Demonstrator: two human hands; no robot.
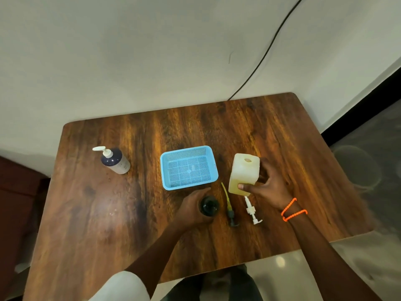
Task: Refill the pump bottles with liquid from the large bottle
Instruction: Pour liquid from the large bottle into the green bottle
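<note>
The large translucent bottle (244,173) stands uncapped on the wooden table (121,213), with yellowish liquid in its lower part. My right hand (265,187) grips its base, thumb across the front. My left hand (192,208) holds a dark bottle (209,206) with no pump, upright on the table. Between my hands lie a dark pump head with a yellow tube (229,206) and a white pump head (251,210). A dark-topped pump bottle with a white pump (115,160) stands at the far left.
A light blue mesh basket (165,170) sits in the middle of the table, just behind my left hand. A black cable (267,51) runs down the wall to the table's back edge. Floor shows to the right.
</note>
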